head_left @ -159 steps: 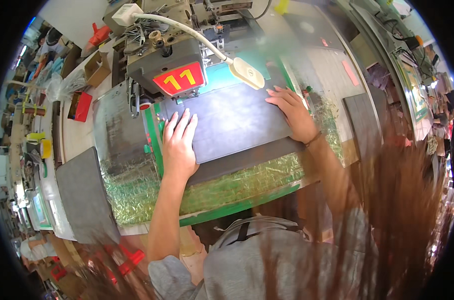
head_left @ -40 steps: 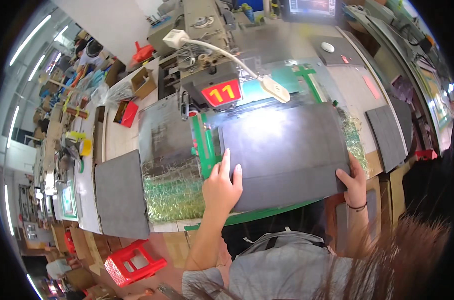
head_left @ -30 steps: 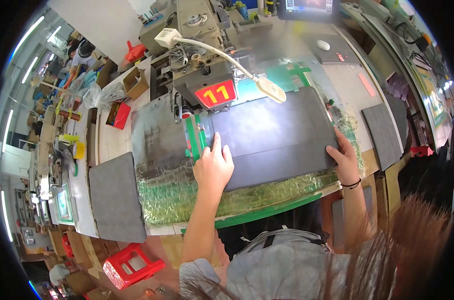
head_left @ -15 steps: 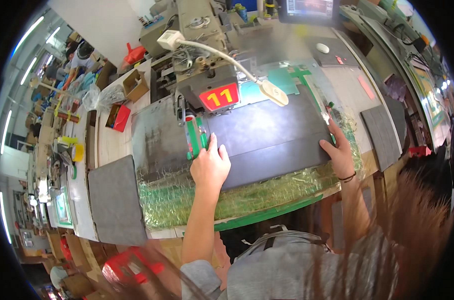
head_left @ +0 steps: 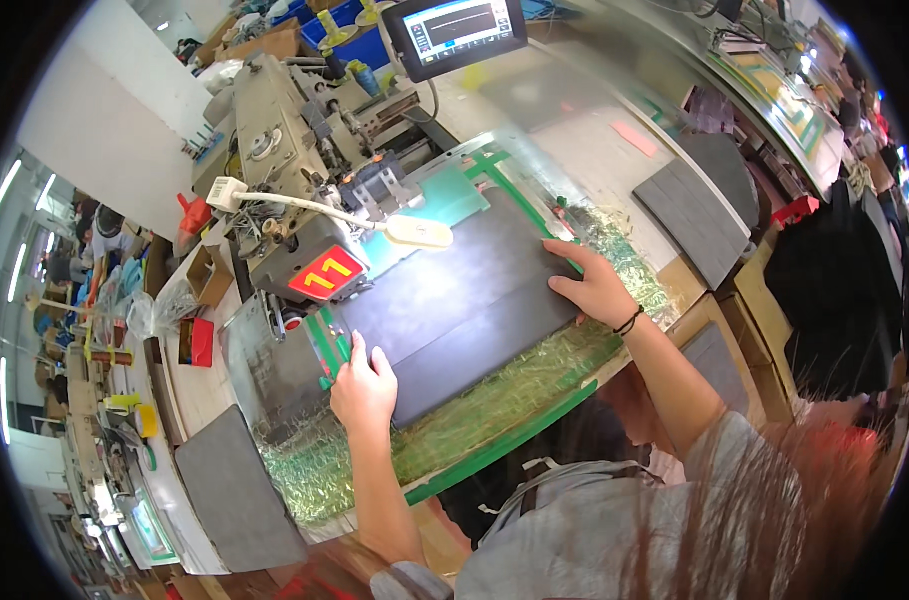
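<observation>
Dark-grey flat rectangular panel (head_left: pixel 465 312): being kept between glossy green plastic strips (head_left: pixel 325 345), near the red-fronted grey machine head (head_left: pixel 325 272)
Left hand (head_left: pixel 365 392): being rested at the panel's left edge, forefinger outstretched; whether anything is being pinched is not being shown
Right hand (head_left: pixel 597 285): being laid along the right edge, thumb and forefinger spread
Change: panel being held farther from the pale tabletop's (head_left: pixel 530 100) near edge than over a second ago, placement seemingly being settled
In the way: far side being overhung by white gooseneck lamp (head_left: pixel 420 232)
Around: spare dark-grey panel (head_left: pixel 237 490) being left leftward, black-framed screen (head_left: pixel 455 35) being lit behind
</observation>
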Demonstrator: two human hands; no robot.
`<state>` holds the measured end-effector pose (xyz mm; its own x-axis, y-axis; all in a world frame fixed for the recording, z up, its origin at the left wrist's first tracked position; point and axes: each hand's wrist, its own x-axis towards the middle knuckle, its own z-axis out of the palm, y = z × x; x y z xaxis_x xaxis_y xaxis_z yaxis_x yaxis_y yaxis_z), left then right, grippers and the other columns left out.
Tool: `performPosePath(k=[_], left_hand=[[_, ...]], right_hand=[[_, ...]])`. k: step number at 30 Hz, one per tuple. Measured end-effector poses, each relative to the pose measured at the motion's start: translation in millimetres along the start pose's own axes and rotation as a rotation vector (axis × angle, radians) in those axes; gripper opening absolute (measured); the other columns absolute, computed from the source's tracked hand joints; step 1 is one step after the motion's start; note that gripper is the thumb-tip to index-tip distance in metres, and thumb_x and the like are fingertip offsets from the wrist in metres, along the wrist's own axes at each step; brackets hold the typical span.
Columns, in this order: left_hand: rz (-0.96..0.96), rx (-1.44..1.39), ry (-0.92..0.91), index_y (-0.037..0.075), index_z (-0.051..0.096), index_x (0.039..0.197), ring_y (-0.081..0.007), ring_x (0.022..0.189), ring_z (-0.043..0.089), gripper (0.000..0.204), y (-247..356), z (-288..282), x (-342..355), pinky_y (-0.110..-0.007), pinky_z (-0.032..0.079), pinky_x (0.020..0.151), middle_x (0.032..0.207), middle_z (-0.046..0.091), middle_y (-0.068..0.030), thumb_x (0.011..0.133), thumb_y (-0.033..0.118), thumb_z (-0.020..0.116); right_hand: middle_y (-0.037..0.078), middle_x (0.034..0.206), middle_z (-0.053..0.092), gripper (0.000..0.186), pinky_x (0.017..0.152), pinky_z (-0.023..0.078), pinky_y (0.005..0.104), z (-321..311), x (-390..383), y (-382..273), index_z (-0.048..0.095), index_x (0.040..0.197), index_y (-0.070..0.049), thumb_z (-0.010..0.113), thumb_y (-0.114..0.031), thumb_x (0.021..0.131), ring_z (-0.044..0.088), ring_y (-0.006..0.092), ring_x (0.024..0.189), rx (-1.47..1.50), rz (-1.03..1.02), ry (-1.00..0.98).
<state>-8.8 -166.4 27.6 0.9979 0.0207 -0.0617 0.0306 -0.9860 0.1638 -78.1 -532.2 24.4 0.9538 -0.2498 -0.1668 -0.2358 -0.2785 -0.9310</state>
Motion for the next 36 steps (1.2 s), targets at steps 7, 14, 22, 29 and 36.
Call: performPosePath(k=[7, 14, 22, 29, 36], left_hand=[[0.064, 0.044, 0.09, 0.019, 0.066, 0.151, -0.0447, 0.097, 0.076, 0.053, -1.1, 4.5, 1.7, -0.058, 0.06, 0.085, 0.104, 0.079, -0.021, 0.105, 0.043, 0.056], [0.107, 0.061, 0.091, 0.016, 0.065, 0.152, -0.0453, 0.095, 0.076, 0.052, -1.7, 8.3, 2.9, -0.058, 0.06, 0.084, 0.106, 0.079, -0.0223, 0.107, 0.042, 0.054], [0.174, 0.18, 0.18, 0.018, 0.067, 0.148, -0.0411, 0.083, 0.076, 0.05, -5.0, 10.2, -0.4, -0.055, 0.06, 0.073, 0.107, 0.075, -0.0161, 0.107, 0.042, 0.056], [0.318, -0.103, 0.264, 0.02, 0.076, 0.14, -0.0325, 0.089, 0.063, 0.043, -9.8, 25.9, 6.4, -0.049, 0.055, 0.084, 0.097, 0.056, -0.011, 0.098, 0.02, 0.068], [0.575, -0.299, 0.401, 0.011, 0.08, 0.128, -0.0299, 0.1, 0.062, 0.039, -4.4, 20.0, 9.5, -0.045, 0.053, 0.092, 0.115, 0.062, -0.0106, 0.09, 0.011, 0.076]], right_hand=[[0.016, 0.12, 0.077, 0.032, 0.069, 0.062, 0.0365, -35.8, -5.7, 20.9, 0.077, 0.127, -0.004, 0.072, -0.011, 0.096, 0.076, 0.0263, 0.084, -0.196, -0.217, 0.356], [0.02, 0.129, 0.076, 0.022, 0.108, 0.054, 0.0503, -159.0, -34.3, 100.2, 0.079, 0.113, -0.005, 0.07, -0.016, 0.096, 0.071, 0.0423, 0.116, -0.926, -0.107, 0.751], [0.022, 0.127, 0.074, 0.052, 0.097, 0.059, 0.0517, -190.5, -34.2, 127.2, 0.058, 0.147, -0.011, 0.057, -0.008, 0.096, 0.072, 0.0423, 0.114, -1.176, -0.029, 0.504], [0.022, 0.123, 0.076, 0.037, 0.094, 0.058, 0.0446, -201.1, -47.5, 107.1, 0.075, 0.132, -0.006, 0.058, 0.003, 0.101, 0.073, 0.0415, 0.111, -0.984, -0.238, 0.755], [0.015, 0.127, 0.077, 0.03, 0.107, 0.055, 0.0478, -49.3, -46.9, -2.4, 0.08, 0.12, -0.005, 0.069, 0.001, 0.093, 0.073, 0.0338, 0.121, -0.754, -0.933, 0.27]])
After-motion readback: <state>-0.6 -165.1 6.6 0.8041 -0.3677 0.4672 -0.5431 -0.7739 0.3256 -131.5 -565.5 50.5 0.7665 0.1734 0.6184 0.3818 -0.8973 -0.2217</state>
